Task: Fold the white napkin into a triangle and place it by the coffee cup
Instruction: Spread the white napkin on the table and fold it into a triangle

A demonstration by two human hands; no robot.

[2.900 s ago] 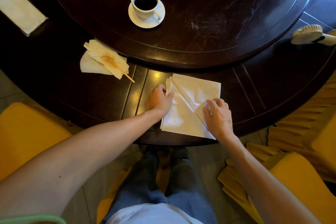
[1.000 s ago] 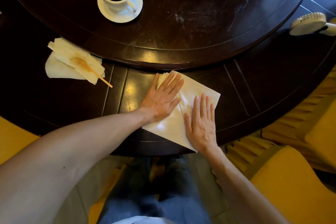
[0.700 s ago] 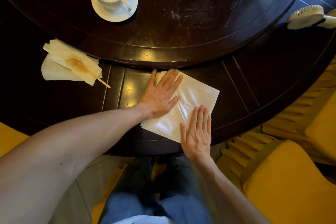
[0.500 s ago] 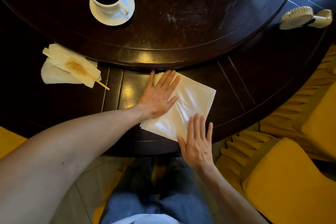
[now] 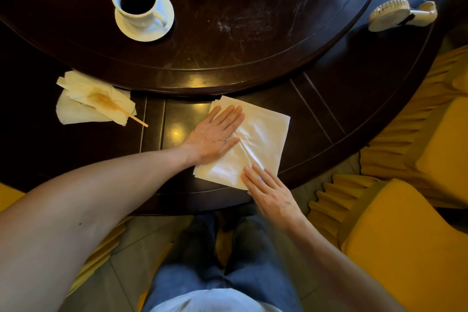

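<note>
Flat and open, the left hand presses palm-down on the white napkin, fingers spread over its left half, while the right hand lies just as flat with only its fingertips on the napkin's near corner, neither hand gripping anything. Folded with a diagonal crease across it, the napkin rests on the dark table at its near edge, and the coffee cup stands on its saucer well apart from the napkin, beyond it and to the left. Left of the napkin lies a stained crumpled tissue with a wooden stirrer on it.
</note>
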